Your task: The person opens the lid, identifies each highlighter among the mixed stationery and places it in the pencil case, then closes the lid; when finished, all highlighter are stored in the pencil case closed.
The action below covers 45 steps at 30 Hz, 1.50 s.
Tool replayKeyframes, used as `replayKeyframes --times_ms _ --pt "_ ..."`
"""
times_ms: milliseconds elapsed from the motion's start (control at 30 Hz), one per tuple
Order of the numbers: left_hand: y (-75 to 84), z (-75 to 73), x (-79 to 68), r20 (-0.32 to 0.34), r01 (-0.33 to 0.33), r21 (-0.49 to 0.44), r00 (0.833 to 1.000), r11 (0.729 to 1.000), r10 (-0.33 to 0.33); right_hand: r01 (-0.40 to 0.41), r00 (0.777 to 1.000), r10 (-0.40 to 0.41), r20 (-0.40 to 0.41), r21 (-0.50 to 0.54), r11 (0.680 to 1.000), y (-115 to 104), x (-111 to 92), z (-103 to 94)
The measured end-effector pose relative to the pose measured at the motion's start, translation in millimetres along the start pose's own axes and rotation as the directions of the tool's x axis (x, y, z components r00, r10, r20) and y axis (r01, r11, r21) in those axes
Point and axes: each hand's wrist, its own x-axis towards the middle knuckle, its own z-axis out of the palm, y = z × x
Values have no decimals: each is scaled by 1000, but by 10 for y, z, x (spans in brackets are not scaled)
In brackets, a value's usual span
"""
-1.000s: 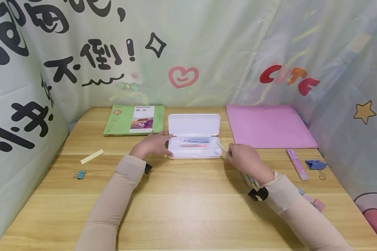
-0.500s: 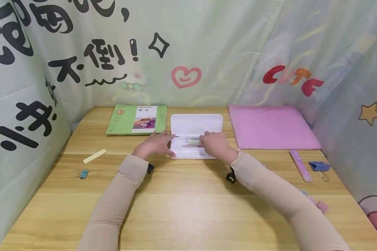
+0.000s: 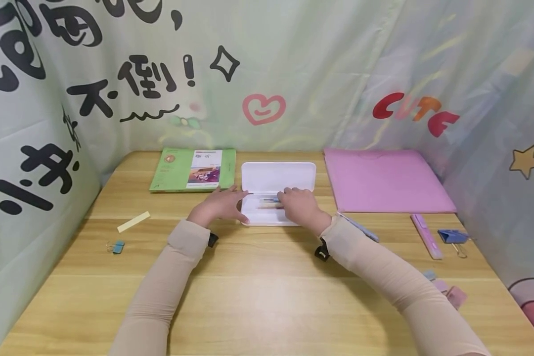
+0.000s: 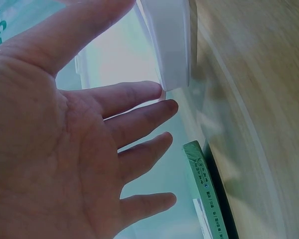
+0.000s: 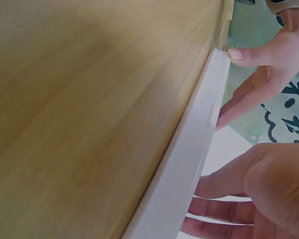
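White rectangular plastic pencil case [image 3: 278, 177], lid raised, at twelve o'clock before me: apparently part filled.
Slim pen-like rods [image 3: 269, 200] lie inside; a slender blue pen [image 3: 362, 229] lies outside near four o'clock, seemingly left to pack. My left hand [image 3: 221, 203], fingers spread wide, touches the nine-o'clock end; my right hand [image 3: 301, 206] reaches inside towards three, whether gripping anything I cannot tell.

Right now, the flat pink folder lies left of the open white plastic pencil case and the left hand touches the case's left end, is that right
Not quite: the head view shows the flat pink folder lying right of the open white plastic pencil case, while the left hand touches the case's left end.
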Motion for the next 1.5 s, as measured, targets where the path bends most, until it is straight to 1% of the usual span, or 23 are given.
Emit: replayKeyframes --times_ms 233,367,500,600,700,833,933,1000,1067,1200,1333,1400,1500 --pt "-17 23 18 -5 -11 -2 1000 1000 11 -11 1000 11 -3 7 1000 37 -92 -59" --pt "-30 26 23 -4 -15 2 1000 1000 15 -37 999 38 -7 52 998 82 -197 -115" --pt "-31 12 16 -3 -15 2 1000 1000 15 -70 996 75 -52 96 993 121 -327 -136" --pt "-32 1 10 -2 -14 0 1000 1000 14 -89 992 98 -85 107 990 153 -421 -128" --pt "-31 -1 7 -1 -10 -3 1000 1000 10 -114 987 125 -99 113 987 177 -502 -131" --pt "-26 1 5 3 -7 -3 1000 1000 7 -174 981 182 -59 129 976 203 -598 -164" --pt "-22 6 7 7 -9 -2 1000 1000 10 -240 970 241 10 135 961 227 -667 -211" --pt "-21 8 9 7 -8 -2 1000 1000 8 -287 958 281 66 118 951 246 -717 -245" --pt "-20 10 10 6 -8 -1 1000 1000 8 -332 939 319 127 100 938 262 -769 -284" --pt "-18 13 13 6 -9 -2 1000 1000 9 -387 905 368 212 58 920 270 -884 -326" --pt "-21 17 13 4 -13 -1 1000 1000 13 -420 887 397 237 53 906 248 -1005 -327" --pt "-21 19 12 2 -17 0 1000 1000 17 -438 881 416 227 55 897 243 -1062 -315" --pt "-21 19 4 -4 -22 -8 1000 1000 22 -471 866 447 224 63 880 252 -1131 -299"
